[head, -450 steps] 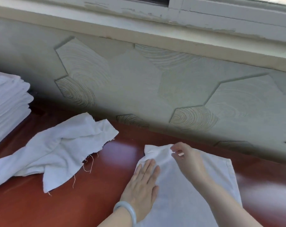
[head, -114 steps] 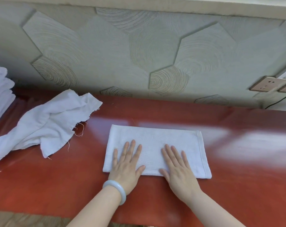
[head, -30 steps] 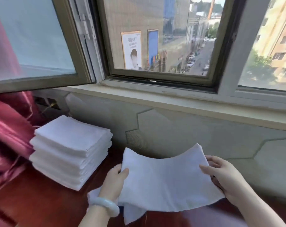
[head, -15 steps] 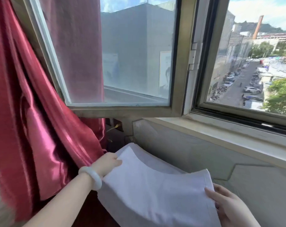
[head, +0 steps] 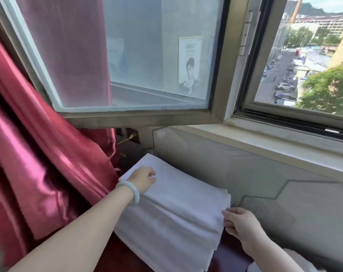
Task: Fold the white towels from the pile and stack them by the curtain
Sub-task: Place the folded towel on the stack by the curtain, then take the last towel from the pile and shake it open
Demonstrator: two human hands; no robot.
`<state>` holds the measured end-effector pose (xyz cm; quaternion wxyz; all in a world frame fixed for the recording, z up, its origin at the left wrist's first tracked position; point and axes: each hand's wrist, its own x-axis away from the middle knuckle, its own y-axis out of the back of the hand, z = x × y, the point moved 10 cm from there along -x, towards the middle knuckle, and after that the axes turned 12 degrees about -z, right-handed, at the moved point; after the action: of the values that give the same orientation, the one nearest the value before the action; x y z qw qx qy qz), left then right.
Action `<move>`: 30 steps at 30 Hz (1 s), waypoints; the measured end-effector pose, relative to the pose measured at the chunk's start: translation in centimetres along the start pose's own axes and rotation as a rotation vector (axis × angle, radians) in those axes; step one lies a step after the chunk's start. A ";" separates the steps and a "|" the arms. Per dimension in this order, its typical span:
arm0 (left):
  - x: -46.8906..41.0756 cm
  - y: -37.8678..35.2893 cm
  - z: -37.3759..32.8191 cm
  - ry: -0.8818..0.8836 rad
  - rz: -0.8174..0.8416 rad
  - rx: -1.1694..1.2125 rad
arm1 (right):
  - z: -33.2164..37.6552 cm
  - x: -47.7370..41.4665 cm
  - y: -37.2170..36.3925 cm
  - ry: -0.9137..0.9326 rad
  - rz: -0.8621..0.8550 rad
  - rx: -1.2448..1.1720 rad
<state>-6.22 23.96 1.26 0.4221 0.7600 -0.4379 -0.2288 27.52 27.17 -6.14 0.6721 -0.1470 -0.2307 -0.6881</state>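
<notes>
- A stack of folded white towels [head: 172, 232] sits at the left end of the desk [head: 232, 258], in the back corner where the wall meets the curtain. Only a dark red strip of the desk's surface shows, under the stack's near right edge.
- The red satin curtain [head: 39, 163] hangs just beside the stack on its left and touches that side.
- The top towel [head: 182, 195] lies flat across the stack. Its right edge overhangs the layered edges below it a little.
- The left hand [head: 142, 181] rests on the far left part of the top towel, knuckles up and fingers curled down onto the cloth. I cannot tell whether it pinches the towel or only lies on it.
- A pale bangle [head: 129, 193] circles the left wrist, above the stack's left edge.
- The right hand [head: 239, 222] is at the stack's right edge, its fingers loosely curled. The thumb tip touches the top towel near its corner. I cannot tell whether it grips the edge.
- The two hands are well apart, one at each end of the top towel.
- A grey wall panel [head: 284, 193] with hexagon lines stands behind the stack and to its right.
- Above the panel runs a window sill [head: 264, 142]. An open window sash [head: 137, 65] swings inward over the stack.
- A pale bit of cloth [head: 268, 266] shows at the bottom right, too cropped to identify.
</notes>
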 end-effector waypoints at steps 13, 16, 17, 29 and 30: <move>18.0 -16.5 -17.9 -0.410 0.168 0.354 | -12.0 2.6 22.3 -0.154 -0.497 0.136; 20.4 -23.4 -17.7 -0.323 0.361 0.239 | -15.9 3.6 25.9 -0.241 -0.552 0.113; 21.2 -25.0 -17.3 -0.292 0.420 0.160 | -16.7 4.1 26.1 -0.273 -0.550 0.073; 26.0 -29.9 -14.9 -0.166 0.470 0.067 | -22.0 6.2 23.6 -0.379 -0.394 -0.326; 25.8 -29.6 -15.4 -0.142 0.454 0.116 | -21.6 5.9 24.7 -0.351 -0.404 -0.346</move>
<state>32.01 16.28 -14.82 0.3867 0.6470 -0.6386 -0.1553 54.06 11.19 -18.53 0.4368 -0.3268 -0.2469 -0.8009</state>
